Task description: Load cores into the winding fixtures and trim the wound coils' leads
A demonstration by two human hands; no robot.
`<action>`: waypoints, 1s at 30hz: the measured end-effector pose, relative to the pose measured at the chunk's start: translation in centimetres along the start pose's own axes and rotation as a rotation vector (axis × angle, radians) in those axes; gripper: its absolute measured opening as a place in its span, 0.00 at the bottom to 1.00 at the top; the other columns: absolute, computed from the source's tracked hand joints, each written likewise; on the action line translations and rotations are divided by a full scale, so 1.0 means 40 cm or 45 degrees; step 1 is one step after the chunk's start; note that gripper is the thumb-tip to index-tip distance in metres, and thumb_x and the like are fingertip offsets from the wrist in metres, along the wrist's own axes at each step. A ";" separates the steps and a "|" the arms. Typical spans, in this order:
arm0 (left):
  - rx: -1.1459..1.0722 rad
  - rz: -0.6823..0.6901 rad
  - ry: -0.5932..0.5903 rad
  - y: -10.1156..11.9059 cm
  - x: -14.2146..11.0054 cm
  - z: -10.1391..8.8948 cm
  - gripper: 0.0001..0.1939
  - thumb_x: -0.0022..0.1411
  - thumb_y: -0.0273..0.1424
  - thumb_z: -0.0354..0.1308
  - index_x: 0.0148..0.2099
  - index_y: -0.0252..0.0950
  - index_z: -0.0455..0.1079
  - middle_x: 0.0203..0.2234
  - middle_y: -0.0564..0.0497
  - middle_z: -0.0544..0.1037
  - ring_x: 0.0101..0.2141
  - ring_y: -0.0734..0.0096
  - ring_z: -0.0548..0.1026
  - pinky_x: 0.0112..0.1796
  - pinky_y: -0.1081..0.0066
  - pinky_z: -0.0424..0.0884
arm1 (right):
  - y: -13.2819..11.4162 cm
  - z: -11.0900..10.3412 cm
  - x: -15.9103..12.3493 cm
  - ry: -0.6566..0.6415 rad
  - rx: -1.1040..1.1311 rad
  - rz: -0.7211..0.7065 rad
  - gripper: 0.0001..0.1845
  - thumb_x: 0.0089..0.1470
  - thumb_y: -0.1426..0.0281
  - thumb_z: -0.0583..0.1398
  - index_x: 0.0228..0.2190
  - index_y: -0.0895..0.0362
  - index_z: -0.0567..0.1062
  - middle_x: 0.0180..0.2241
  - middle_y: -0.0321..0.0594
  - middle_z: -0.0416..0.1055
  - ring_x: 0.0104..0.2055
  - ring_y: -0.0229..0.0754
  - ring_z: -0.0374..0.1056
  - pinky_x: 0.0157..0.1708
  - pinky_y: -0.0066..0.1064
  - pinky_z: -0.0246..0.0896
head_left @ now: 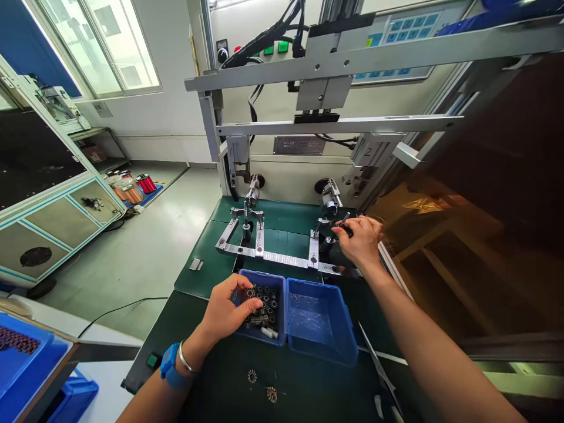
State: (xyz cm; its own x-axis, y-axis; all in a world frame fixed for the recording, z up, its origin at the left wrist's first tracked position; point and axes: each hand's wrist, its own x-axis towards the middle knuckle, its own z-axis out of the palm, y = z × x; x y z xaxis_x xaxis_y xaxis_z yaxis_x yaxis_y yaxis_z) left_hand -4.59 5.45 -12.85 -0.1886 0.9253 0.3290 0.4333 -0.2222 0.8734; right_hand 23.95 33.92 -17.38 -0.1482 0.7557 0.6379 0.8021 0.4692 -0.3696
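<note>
Head view: left hand (pixel 227 308) pinches toothed core (pixel 250 292) in parts bin (pixel 267 277); right hand (pixel 363 239) grips dark piece (pixel 346 230) beyond bin; light hold best.

A 2 seems to mark the grey actuator block (pixel 379 150), right of upper centre. Other lettering stays illegible — the engraved plate (pixel 298 145) at upper centre, the blue-panelled wall chart (pixel 412 28) at upper right, handwriting on the metal bars (pixel 314 249) mid-frame.
</note>
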 end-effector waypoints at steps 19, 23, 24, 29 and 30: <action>-0.083 -0.023 -0.162 0.014 0.017 0.021 0.12 0.60 0.30 0.59 0.47 0.37 0.75 0.34 0.49 0.80 0.35 0.64 0.79 0.38 0.68 0.76 | -0.049 -0.012 0.012 -0.115 0.062 0.166 0.11 0.54 0.63 0.61 0.34 0.57 0.78 0.44 0.47 0.70 0.51 0.57 0.56 0.48 0.48 0.54; 0.083 -0.002 -0.116 0.020 0.087 0.001 0.09 0.55 0.31 0.64 0.40 0.38 0.77 0.29 0.52 0.79 0.30 0.66 0.76 0.35 0.68 0.75 | -0.045 -0.009 0.011 -0.102 0.087 0.164 0.12 0.54 0.62 0.60 0.33 0.56 0.78 0.44 0.46 0.70 0.50 0.57 0.56 0.48 0.47 0.54; 0.135 0.007 -0.070 0.021 0.128 -0.010 0.08 0.54 0.31 0.66 0.39 0.39 0.77 0.29 0.52 0.79 0.30 0.65 0.76 0.35 0.67 0.74 | -0.045 -0.009 0.012 -0.099 0.088 0.162 0.12 0.54 0.62 0.60 0.33 0.56 0.78 0.43 0.46 0.70 0.50 0.57 0.56 0.47 0.47 0.54; 0.347 0.032 0.235 0.010 0.419 -0.077 0.08 0.54 0.32 0.66 0.38 0.39 0.76 0.41 0.49 0.77 0.43 0.60 0.75 0.47 0.63 0.71 | -0.048 -0.015 0.017 -0.098 0.080 0.155 0.10 0.53 0.63 0.60 0.31 0.56 0.78 0.42 0.46 0.71 0.47 0.57 0.58 0.45 0.46 0.55; 0.380 0.019 0.262 0.000 0.471 -0.085 0.08 0.54 0.32 0.67 0.38 0.38 0.76 0.42 0.48 0.77 0.45 0.59 0.74 0.48 0.62 0.70 | -0.048 -0.017 0.018 -0.101 0.077 0.155 0.10 0.52 0.63 0.61 0.31 0.56 0.78 0.41 0.46 0.71 0.47 0.57 0.59 0.45 0.46 0.55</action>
State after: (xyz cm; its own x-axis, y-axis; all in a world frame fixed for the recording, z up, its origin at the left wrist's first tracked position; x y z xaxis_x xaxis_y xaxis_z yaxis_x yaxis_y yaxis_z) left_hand -11.12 21.84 -5.43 -0.3409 0.8345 0.4328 0.6696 -0.1076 0.7349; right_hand 22.68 33.24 -15.76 -0.0991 0.8412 0.5316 0.7811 0.3968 -0.4822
